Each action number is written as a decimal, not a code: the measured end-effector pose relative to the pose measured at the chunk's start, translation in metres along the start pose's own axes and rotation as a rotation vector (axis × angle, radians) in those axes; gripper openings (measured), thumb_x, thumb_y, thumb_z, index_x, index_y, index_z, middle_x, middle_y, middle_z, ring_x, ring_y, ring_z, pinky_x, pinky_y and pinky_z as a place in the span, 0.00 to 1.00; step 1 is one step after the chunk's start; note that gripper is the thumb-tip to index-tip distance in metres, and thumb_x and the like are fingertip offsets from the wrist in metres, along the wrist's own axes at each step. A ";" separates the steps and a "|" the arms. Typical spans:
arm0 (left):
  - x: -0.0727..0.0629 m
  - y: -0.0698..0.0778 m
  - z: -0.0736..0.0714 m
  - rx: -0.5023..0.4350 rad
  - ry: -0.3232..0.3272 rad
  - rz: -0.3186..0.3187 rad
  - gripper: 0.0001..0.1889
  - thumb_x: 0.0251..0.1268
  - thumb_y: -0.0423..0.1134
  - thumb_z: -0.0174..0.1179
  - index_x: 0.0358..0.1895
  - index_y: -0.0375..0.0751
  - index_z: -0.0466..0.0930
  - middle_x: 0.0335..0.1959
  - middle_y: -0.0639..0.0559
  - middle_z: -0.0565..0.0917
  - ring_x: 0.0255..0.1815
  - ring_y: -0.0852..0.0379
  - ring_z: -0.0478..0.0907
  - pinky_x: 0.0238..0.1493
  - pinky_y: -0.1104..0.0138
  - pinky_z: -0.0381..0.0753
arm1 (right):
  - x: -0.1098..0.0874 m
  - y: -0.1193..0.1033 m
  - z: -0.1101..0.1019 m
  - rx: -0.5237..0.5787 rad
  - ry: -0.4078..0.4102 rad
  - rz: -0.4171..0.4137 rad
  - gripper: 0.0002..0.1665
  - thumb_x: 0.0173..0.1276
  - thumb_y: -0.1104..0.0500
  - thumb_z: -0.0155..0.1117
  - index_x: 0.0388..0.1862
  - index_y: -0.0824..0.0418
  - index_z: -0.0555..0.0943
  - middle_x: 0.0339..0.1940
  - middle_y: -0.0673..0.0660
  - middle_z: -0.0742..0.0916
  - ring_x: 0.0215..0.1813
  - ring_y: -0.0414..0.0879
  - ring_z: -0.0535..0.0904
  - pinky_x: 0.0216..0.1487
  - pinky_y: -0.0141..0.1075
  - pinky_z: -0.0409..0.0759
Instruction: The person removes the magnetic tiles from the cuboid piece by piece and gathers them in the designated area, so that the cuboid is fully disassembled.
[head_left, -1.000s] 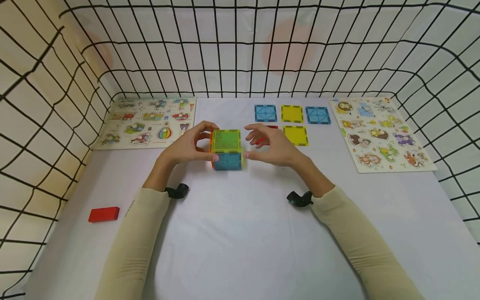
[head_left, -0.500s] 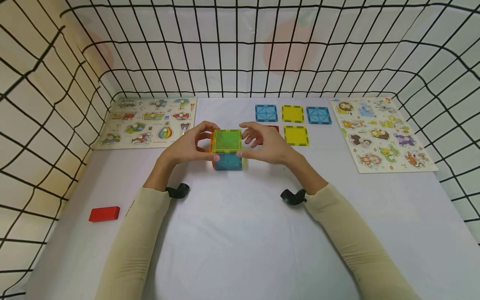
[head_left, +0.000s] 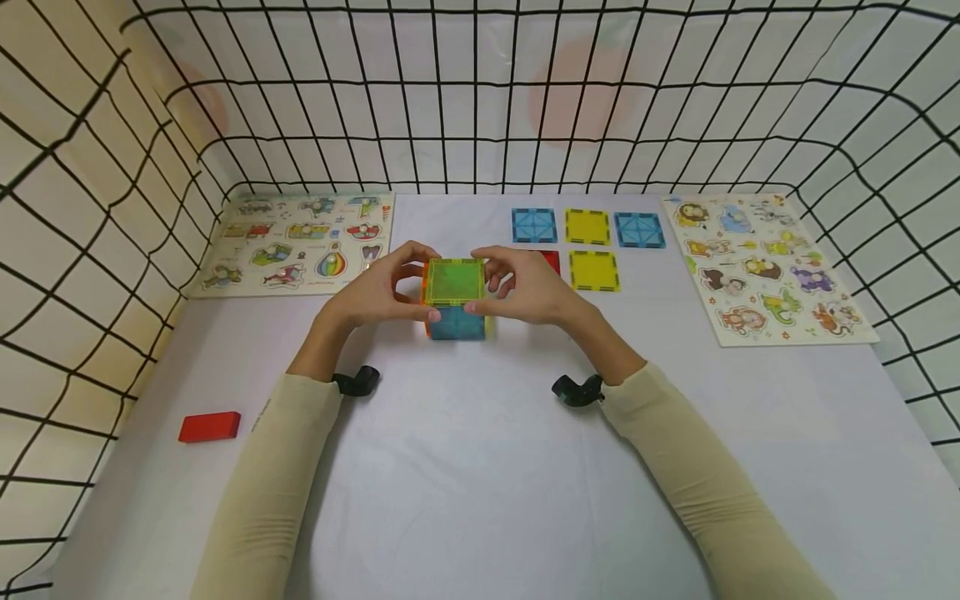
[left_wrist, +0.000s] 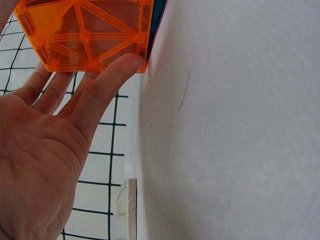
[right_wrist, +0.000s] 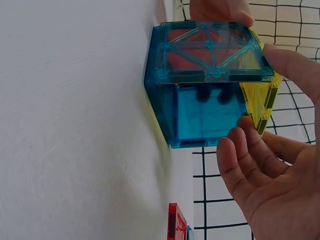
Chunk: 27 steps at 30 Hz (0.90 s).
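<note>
A cube of translucent magnetic tiles (head_left: 457, 323) stands on the white cloth between both hands. A yellow tile (head_left: 454, 282) forms its top, a blue tile (right_wrist: 209, 46) its front. Orange covers the left side, where my left hand (head_left: 378, 287) grips the cube, thumb at the front corner (left_wrist: 146, 60) and fingers round the back. In the right wrist view the cube's right side is open, showing blue inside. My right hand (head_left: 525, 287) spans that side, thumb at the yellow tile's front edge and curled fingers (right_wrist: 245, 150) at the far edge.
Behind the right hand lie loose blue (head_left: 533, 225) and yellow magnetic tiles (head_left: 594, 271), plus a partly hidden red tile (head_left: 552, 260). Picture puzzle boards lie at left (head_left: 292, 250) and right (head_left: 765, 267). A red block (head_left: 209, 427) sits front left. Black wire mesh (head_left: 472, 100) encloses the table.
My right hand has moved left from beside the cube until its thumb and fingers reach the cube's right edges. The left hand keeps its grip and the cube stays in place.
</note>
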<state>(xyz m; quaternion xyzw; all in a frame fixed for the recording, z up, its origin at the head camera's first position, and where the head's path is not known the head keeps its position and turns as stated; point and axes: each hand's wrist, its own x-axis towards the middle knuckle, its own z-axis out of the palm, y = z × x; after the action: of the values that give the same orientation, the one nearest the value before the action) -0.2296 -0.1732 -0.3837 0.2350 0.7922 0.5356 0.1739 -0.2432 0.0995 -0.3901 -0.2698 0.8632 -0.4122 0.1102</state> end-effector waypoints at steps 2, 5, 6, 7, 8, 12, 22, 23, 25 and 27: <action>0.000 0.000 0.000 -0.003 -0.001 0.001 0.38 0.55 0.32 0.76 0.68 0.40 0.66 0.67 0.48 0.72 0.69 0.43 0.71 0.58 0.44 0.84 | 0.000 -0.001 0.000 0.000 0.006 0.010 0.48 0.57 0.42 0.80 0.73 0.56 0.74 0.47 0.54 0.85 0.46 0.48 0.79 0.49 0.38 0.84; 0.000 0.001 0.000 -0.002 0.002 0.000 0.37 0.56 0.32 0.76 0.68 0.40 0.66 0.67 0.48 0.72 0.70 0.43 0.71 0.57 0.44 0.85 | 0.000 -0.004 0.000 0.011 0.017 0.022 0.47 0.55 0.43 0.82 0.72 0.55 0.75 0.46 0.54 0.85 0.45 0.49 0.78 0.46 0.38 0.83; -0.001 0.002 0.000 0.001 0.001 0.001 0.38 0.56 0.32 0.76 0.68 0.40 0.66 0.67 0.48 0.72 0.70 0.43 0.71 0.57 0.45 0.85 | -0.001 -0.004 0.000 0.016 0.020 0.027 0.47 0.54 0.44 0.83 0.71 0.55 0.75 0.46 0.55 0.84 0.44 0.50 0.78 0.46 0.38 0.82; -0.001 0.002 0.000 0.004 0.001 0.002 0.38 0.56 0.32 0.76 0.68 0.39 0.66 0.68 0.47 0.72 0.70 0.43 0.70 0.57 0.45 0.85 | -0.001 -0.005 0.000 0.018 0.024 0.029 0.47 0.54 0.44 0.83 0.71 0.55 0.76 0.47 0.56 0.85 0.44 0.50 0.78 0.45 0.38 0.82; -0.001 0.002 0.000 0.005 0.000 0.002 0.38 0.56 0.32 0.76 0.68 0.39 0.66 0.68 0.47 0.72 0.70 0.43 0.70 0.57 0.46 0.85 | -0.001 -0.004 0.000 0.018 0.027 0.033 0.46 0.53 0.45 0.83 0.70 0.55 0.76 0.47 0.57 0.85 0.43 0.50 0.78 0.44 0.37 0.82; -0.001 0.000 0.001 0.004 -0.003 0.000 0.38 0.56 0.31 0.76 0.68 0.39 0.66 0.68 0.47 0.71 0.70 0.43 0.70 0.58 0.47 0.85 | -0.001 -0.005 0.001 0.007 0.061 0.028 0.44 0.51 0.45 0.84 0.67 0.55 0.78 0.46 0.60 0.85 0.40 0.50 0.77 0.41 0.37 0.80; 0.010 -0.030 -0.003 0.005 0.014 -0.004 0.39 0.54 0.34 0.78 0.68 0.46 0.66 0.68 0.52 0.72 0.70 0.46 0.71 0.59 0.46 0.85 | -0.003 -0.003 0.000 -0.019 0.162 -0.042 0.43 0.47 0.45 0.86 0.61 0.57 0.81 0.39 0.64 0.85 0.37 0.56 0.76 0.37 0.38 0.75; 0.010 -0.031 -0.003 0.005 0.013 0.001 0.39 0.54 0.35 0.78 0.68 0.47 0.66 0.68 0.52 0.72 0.70 0.47 0.71 0.58 0.46 0.85 | -0.003 -0.002 -0.001 -0.017 0.173 -0.050 0.42 0.47 0.46 0.86 0.60 0.58 0.81 0.38 0.64 0.85 0.37 0.56 0.76 0.37 0.37 0.74; 0.010 -0.032 -0.004 0.013 0.009 0.015 0.39 0.54 0.37 0.78 0.68 0.49 0.66 0.69 0.53 0.71 0.69 0.47 0.71 0.58 0.46 0.85 | -0.005 0.001 -0.001 -0.011 0.194 -0.058 0.41 0.47 0.46 0.86 0.59 0.58 0.82 0.37 0.64 0.84 0.36 0.55 0.75 0.36 0.37 0.74; 0.009 -0.033 -0.004 0.018 0.007 0.032 0.39 0.55 0.38 0.78 0.68 0.50 0.66 0.69 0.54 0.71 0.70 0.47 0.71 0.59 0.46 0.84 | -0.007 0.004 -0.001 -0.004 0.210 -0.066 0.41 0.47 0.46 0.86 0.59 0.59 0.82 0.36 0.65 0.84 0.35 0.55 0.75 0.35 0.36 0.74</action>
<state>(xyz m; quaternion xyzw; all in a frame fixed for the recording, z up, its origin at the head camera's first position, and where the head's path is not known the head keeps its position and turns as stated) -0.2456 -0.1818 -0.4131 0.2474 0.7938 0.5319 0.1604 -0.2395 0.1061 -0.3925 -0.2539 0.8615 -0.4398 0.0051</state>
